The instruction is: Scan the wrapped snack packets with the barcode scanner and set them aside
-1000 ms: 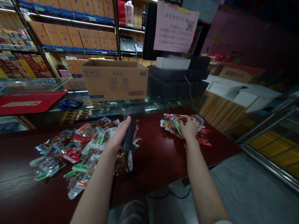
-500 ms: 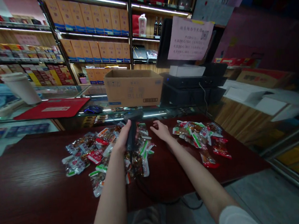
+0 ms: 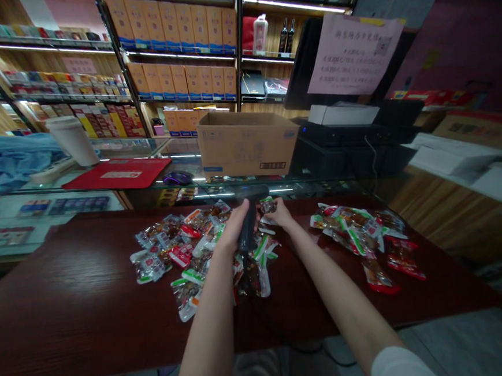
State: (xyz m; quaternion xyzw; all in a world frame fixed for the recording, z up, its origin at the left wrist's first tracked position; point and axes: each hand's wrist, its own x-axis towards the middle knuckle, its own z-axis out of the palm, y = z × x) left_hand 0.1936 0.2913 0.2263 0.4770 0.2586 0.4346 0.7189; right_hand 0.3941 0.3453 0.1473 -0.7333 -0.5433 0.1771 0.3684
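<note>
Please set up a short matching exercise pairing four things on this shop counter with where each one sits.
Things:
1. barcode scanner
2. small snack packet
3. cardboard box
4. red mat

Places:
A. on the glass counter, left of the mouse
B. gripped in the left hand
C. on the glass counter, beside the black till
D. pinched in the right hand

Pairs: 1-B, 2-D, 3-C, 4-A

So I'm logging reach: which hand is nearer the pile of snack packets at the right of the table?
Right. The right hand sits just left of that pile; the left hand is farther left.
</note>
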